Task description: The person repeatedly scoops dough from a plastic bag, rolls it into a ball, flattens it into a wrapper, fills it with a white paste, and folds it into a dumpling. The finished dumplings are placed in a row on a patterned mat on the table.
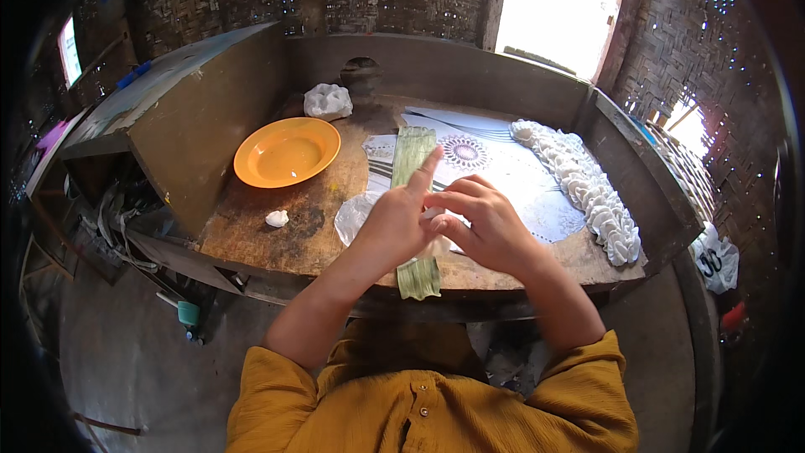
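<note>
My left hand [400, 217] is over a pale green leaf strip [414, 151], its index finger stretched forward along the strip's right edge. Beside it my right hand [487, 220] curls inward, its thumb and fingertips meeting at the left palm. A small white, dough-like piece [434, 211] shows between the right thumb and index finger. What my left hand grips is hidden. A thin, round, translucent plastic sheet [356, 217] lies partly under my left hand. The strip's near end [419, 280] hangs past the table's front edge.
An orange plate [287, 152] stands to the left, a small white lump [277, 219] in front of it. Behind is a larger white mass [328, 102]. Overlapping thin white pieces [575, 185] line the right side of a patterned sheet [516, 192]. Wooden walls [427, 66] border the table.
</note>
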`<state>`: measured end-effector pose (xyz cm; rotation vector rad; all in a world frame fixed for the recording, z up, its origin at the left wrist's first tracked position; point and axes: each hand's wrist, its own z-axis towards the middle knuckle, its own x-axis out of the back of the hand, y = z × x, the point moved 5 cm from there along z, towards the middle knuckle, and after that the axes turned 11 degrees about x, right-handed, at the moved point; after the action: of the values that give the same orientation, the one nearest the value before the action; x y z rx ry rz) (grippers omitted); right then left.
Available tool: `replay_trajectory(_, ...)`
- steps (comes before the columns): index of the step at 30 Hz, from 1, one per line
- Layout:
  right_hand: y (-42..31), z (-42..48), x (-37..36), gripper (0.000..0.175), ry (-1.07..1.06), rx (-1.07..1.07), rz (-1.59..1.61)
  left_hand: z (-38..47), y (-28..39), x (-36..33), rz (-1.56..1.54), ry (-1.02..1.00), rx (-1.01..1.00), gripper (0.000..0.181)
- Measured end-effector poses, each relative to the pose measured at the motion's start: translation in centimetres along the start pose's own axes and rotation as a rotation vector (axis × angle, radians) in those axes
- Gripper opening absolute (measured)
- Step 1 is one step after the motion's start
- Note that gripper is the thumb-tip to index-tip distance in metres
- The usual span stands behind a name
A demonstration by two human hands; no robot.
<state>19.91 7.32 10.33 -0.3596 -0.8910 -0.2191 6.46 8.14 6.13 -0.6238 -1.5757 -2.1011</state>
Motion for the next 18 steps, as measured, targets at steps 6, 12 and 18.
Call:
replay_trajectory(6, -2.1, -4.0, 1.7, 0.011, 0.481, -0.072, -0.04, -0.5, -1.6, 3.3, -0.856, 0.147, 0.077, 0.058)
replay_trajectory(12, -2.9, -5.5, -5.8, 0.052, 0.362, -0.072, 0.716, -1.3, -2.4, 2.7, -1.302, 0.168, 0.161, 0.033)
replay_trajectory(18, -2.9, -3.3, -7.1, 0.096, 0.277, 0.048, 0.523, -2.8, -1.1, -0.2, -1.387, -0.022, 0.169, 0.028)
